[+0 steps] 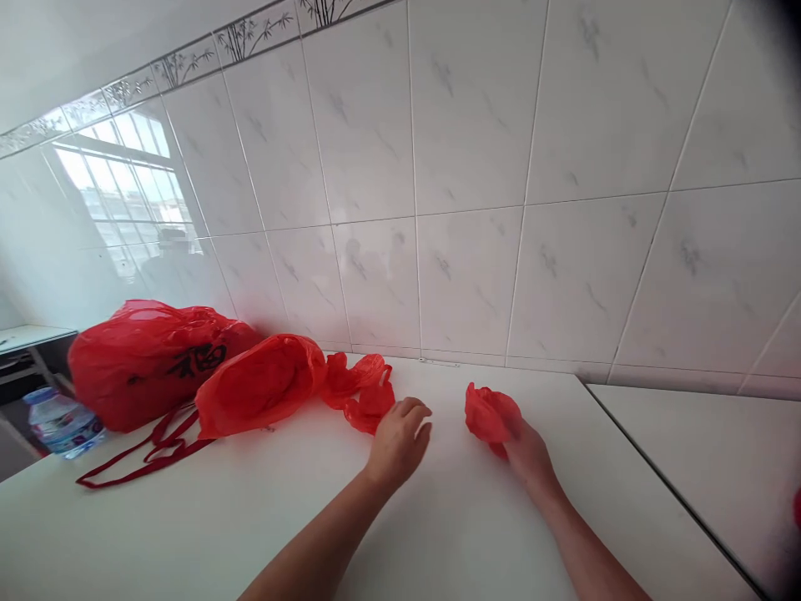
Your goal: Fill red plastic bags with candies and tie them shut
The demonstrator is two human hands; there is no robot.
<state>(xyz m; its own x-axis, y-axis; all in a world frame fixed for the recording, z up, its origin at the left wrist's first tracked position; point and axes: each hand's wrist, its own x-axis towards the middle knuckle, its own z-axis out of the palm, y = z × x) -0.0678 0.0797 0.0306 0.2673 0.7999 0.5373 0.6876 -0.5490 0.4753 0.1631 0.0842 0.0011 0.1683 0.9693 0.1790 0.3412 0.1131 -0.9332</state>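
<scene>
My right hand (529, 455) is closed around a crumpled red plastic bag (490, 413) on the white countertop (438, 517). My left hand (400, 438) hovers palm down with fingers loosely curled, holding nothing, just right of another crumpled red bag (360, 388). A puffed-up red plastic bag (259, 384) lies left of that one. Further left sits a large full red bag with black characters (147, 359), its red handles (143, 451) trailing over the counter.
A white tiled wall (476, 209) rises directly behind the counter. A plastic water bottle (59, 421) stands beyond the counter's left edge. A second white surface (707, 467) adjoins on the right across a seam.
</scene>
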